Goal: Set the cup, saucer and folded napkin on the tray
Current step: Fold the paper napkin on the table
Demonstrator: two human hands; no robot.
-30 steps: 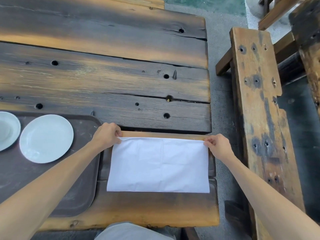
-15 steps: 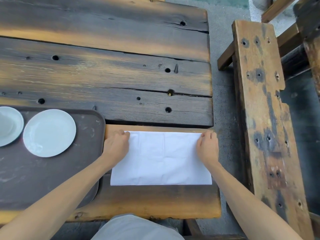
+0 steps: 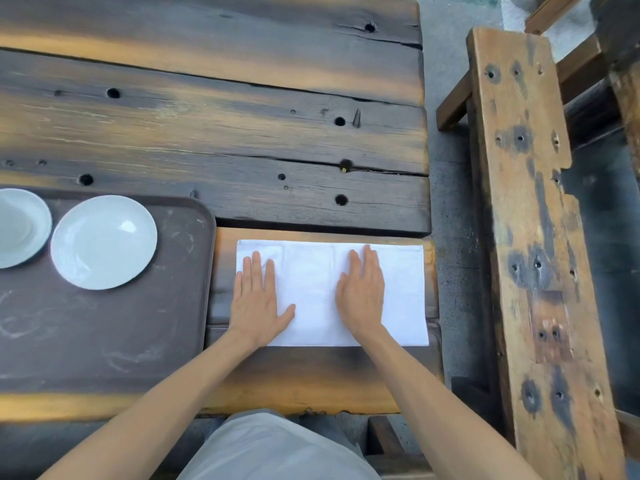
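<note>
A white napkin (image 3: 401, 289) lies folded into a long rectangle on the wooden table (image 3: 242, 133), just right of a dark brown tray (image 3: 104, 341). My left hand (image 3: 258, 299) presses flat on the napkin's left end, fingers straight. Flat on its middle lies my right hand (image 3: 362, 292), fingers together. On the tray sits a white saucer (image 3: 104, 242). A second white dish (image 3: 20, 226), cut off by the left edge, stands beside it; whether it is the cup I cannot tell.
A weathered wooden bench (image 3: 526, 237) runs along the right side, with a gap of grey floor (image 3: 450, 188) between it and the table. The table's planks have holes and cracks. My lap shows at the bottom.
The hands let go of the napkin's far corners and moved inward and down. They now lie flat on the folded cloth. The napkin is narrower front to back than a second ago.
</note>
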